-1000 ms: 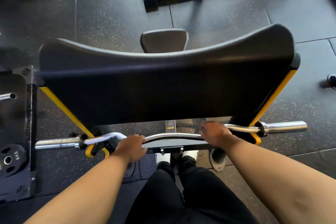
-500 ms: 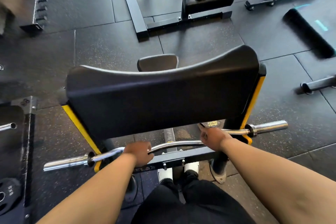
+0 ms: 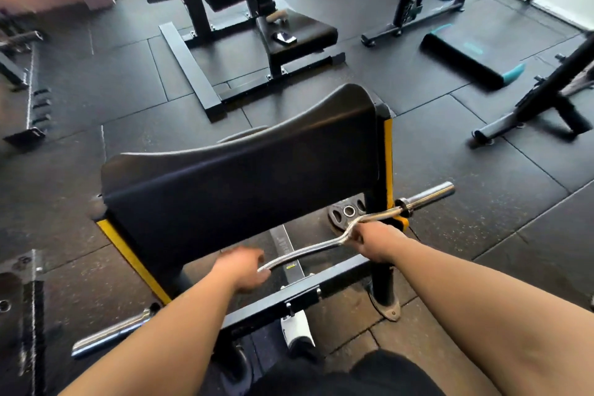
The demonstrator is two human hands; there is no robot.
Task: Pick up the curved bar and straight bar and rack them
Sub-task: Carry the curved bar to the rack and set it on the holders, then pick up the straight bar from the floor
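From the head view, both hands grip the curved bar (image 3: 308,251) behind the preacher pad (image 3: 244,183). The right hand (image 3: 379,243) has its fingers clamped around a bend near the right sleeve (image 3: 427,194). The left hand (image 3: 242,268) is blurred, fingers wrapped at the bar's middle. The bar slants, its left sleeve (image 3: 112,336) low beside the yellow frame (image 3: 135,262).

Judged risk: the tilt could catch a sleeve on the uprights, or the bar could roll in the left grip. No straight bar is clearly visible.
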